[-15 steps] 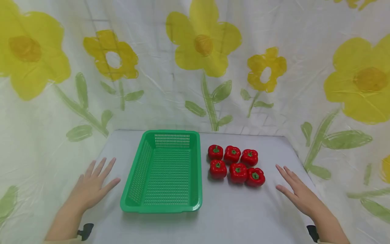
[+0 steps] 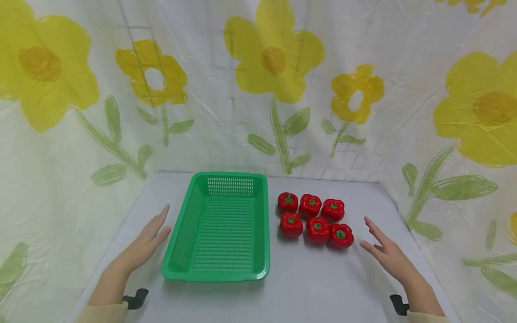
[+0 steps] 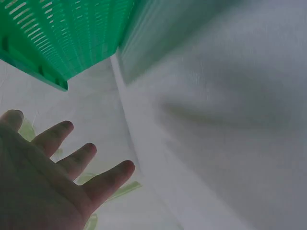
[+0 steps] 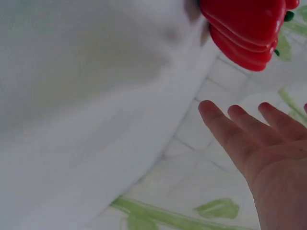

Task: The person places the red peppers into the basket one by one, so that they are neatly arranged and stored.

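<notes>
A green plastic basket [image 2: 258, 237] with slotted walls sits left of centre on the white table. To its right, several red bell peppers [image 2: 318, 230] with green stems are grouped in two rows. My left hand [image 2: 140, 246] hovers just left of the basket, fingers extended and thumb apart, holding nothing. In the left wrist view its spread fingers [image 3: 108, 184] lie below the basket wall [image 3: 76, 43]. My right hand [image 2: 387, 255] is right of the peppers, fingers straight and touching nothing. The right wrist view has that hand [image 4: 273, 158] below the nearest peppers [image 4: 244, 24].
The white table [image 2: 307, 287] extends in front of the basket and peppers. A pale curtain [image 2: 210, 134] printed with yellow flowers hangs behind the table and on both sides. A black strap piece [image 2: 139, 299] shows at the left wrist, another [image 2: 399, 305] at the right.
My left hand has moved right toward the basket and turned from palm-down to more edge-on. The right hand has shifted slightly left toward the peppers. Basket and peppers stay in place.
</notes>
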The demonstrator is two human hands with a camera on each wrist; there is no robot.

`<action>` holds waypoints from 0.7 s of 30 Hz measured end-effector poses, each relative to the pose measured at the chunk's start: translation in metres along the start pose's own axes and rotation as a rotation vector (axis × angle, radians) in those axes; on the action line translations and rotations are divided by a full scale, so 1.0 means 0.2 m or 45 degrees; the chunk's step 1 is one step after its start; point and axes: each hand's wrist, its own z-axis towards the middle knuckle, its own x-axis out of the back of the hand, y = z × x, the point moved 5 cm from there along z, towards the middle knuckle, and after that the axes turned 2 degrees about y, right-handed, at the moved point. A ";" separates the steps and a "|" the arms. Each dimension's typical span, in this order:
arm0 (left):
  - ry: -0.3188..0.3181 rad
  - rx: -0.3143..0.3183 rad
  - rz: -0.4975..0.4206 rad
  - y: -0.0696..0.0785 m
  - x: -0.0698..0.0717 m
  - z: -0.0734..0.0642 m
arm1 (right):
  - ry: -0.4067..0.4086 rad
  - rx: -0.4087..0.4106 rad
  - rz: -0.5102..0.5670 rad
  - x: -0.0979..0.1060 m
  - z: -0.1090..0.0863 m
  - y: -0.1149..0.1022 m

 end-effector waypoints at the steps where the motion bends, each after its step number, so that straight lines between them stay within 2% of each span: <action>1: -0.015 0.007 -0.046 0.00 -0.02 0.01 | -0.001 -0.013 0.018 -0.01 0.01 0.01; 5: -0.090 0.070 -0.170 -0.01 -0.08 0.04 | 0.004 -0.039 0.062 -0.05 0.02 0.05; 8: -0.110 0.087 -0.236 -0.01 -0.11 0.05 | 0.008 -0.044 0.090 -0.09 0.02 0.06; 12: -0.082 0.053 -0.313 0.00 -0.14 0.06 | 0.017 -0.057 0.140 -0.13 0.03 0.08; 17: -0.050 0.066 -0.395 0.00 -0.16 0.08 | 0.047 -0.067 0.188 -0.16 0.04 0.09; 21: -0.034 0.040 -0.457 0.00 -0.18 0.09 | 0.048 -0.063 0.240 -0.19 0.06 0.10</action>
